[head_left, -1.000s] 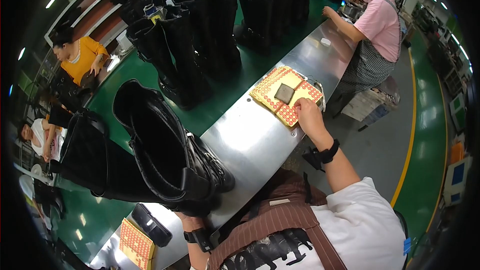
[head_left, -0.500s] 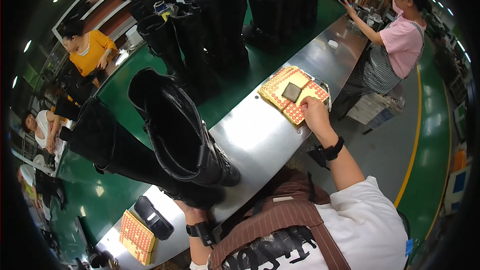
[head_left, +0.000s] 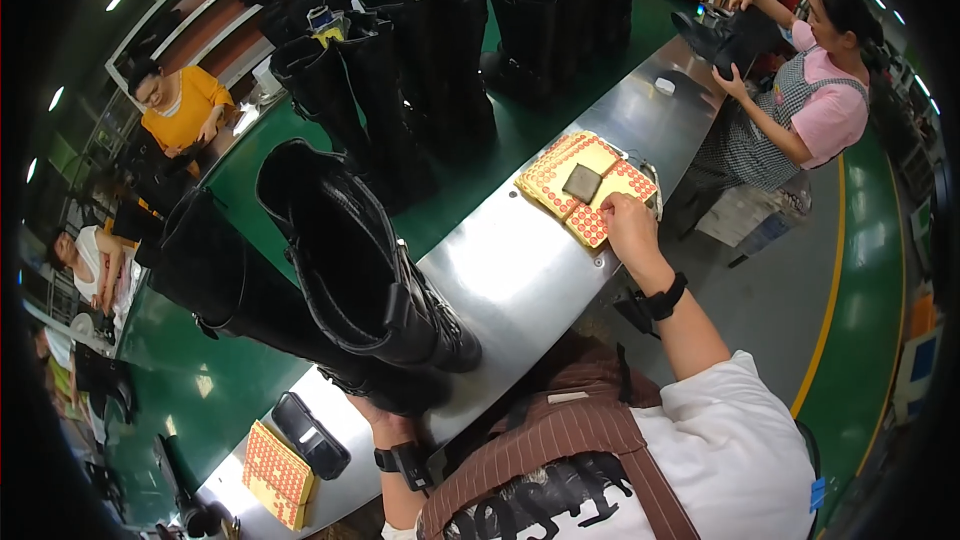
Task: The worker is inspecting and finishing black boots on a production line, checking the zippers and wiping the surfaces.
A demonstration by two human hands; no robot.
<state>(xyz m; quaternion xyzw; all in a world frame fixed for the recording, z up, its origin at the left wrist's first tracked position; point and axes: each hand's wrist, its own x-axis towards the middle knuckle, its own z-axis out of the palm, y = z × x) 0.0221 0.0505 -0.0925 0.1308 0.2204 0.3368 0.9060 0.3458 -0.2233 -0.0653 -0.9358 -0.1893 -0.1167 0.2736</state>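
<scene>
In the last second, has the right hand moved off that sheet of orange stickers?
No. The right hand stays on the near edge of the sticker sheet, beside the dark square pad, as before.

Tall black boots [head_left: 350, 310], glossy, standing upright as a pair at centre left on the steel bench. Yellow sticker sheets [head_left: 590, 185] with red dots, lying flat at upper centre right, dark square on top.

Boots and sticker sheets on the table

A tall boot [head_left: 350, 310] stands on the near left of the table [head_left: 520, 270]. Sticker sheets [head_left: 590, 185] lie farther right. More boots [head_left: 450, 50] stand in a row on the belt [head_left: 250, 180] behind.
</scene>
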